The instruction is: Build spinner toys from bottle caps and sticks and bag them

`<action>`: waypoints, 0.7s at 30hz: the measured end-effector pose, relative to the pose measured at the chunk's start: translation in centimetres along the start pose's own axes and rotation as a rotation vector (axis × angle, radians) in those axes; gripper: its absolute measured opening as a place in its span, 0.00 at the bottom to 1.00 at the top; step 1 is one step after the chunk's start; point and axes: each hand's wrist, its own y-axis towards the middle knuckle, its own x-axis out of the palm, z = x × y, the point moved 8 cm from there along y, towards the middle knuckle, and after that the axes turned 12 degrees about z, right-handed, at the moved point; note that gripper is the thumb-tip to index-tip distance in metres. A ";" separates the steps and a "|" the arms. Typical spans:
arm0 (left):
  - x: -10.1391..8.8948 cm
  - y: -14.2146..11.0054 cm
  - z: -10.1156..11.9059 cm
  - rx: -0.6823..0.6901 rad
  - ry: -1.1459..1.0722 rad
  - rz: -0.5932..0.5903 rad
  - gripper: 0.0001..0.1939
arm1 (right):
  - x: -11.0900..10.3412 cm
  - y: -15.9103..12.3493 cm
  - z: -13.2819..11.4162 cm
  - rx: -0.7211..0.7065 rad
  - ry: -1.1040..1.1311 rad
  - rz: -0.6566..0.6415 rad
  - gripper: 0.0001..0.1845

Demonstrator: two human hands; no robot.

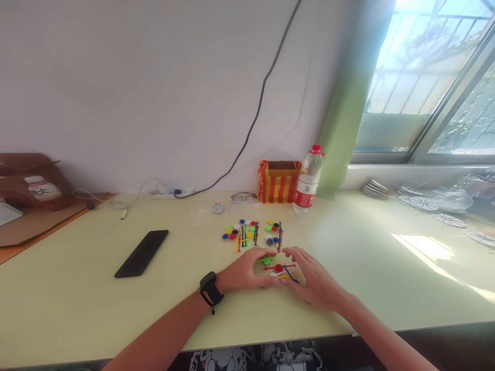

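My left hand (245, 270) and my right hand (317, 281) rest on the table with curved fingers, cupped around a small group of plastic pieces. Thumb and fingers stand apart on both, and their thumb tips nearly meet in front. Between them lie a red arrow spinner (279, 268), a green round piece (266, 261) and a blue arrow (290, 273); white and yellow pieces are partly covered. Just beyond the hands, coloured discs and thin arrows lie in a left cluster (243, 237) and a right cluster (275, 234). A black watch (209, 284) is on my left wrist.
Behind the pieces stand a red-and-yellow striped box (278, 183) and a water bottle (308, 180). A black phone (142, 254) lies at the left. Glasses (244, 197) and a power strip (168, 192) sit along the wall. White patterned discs (417, 202) lie at the right.
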 end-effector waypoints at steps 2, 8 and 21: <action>0.2 -0.2 -0.1 0.029 0.033 -0.035 0.44 | -0.5 -0.5 0.5 0.025 -0.013 -0.067 0.30; 0.7 -0.2 -0.5 0.002 0.065 -0.077 0.42 | -0.3 -1.4 1.9 0.078 0.093 -0.162 0.09; 1.1 -0.5 0.8 0.044 -0.024 -0.104 0.42 | 0.9 -0.5 2.0 0.089 0.087 -0.041 0.07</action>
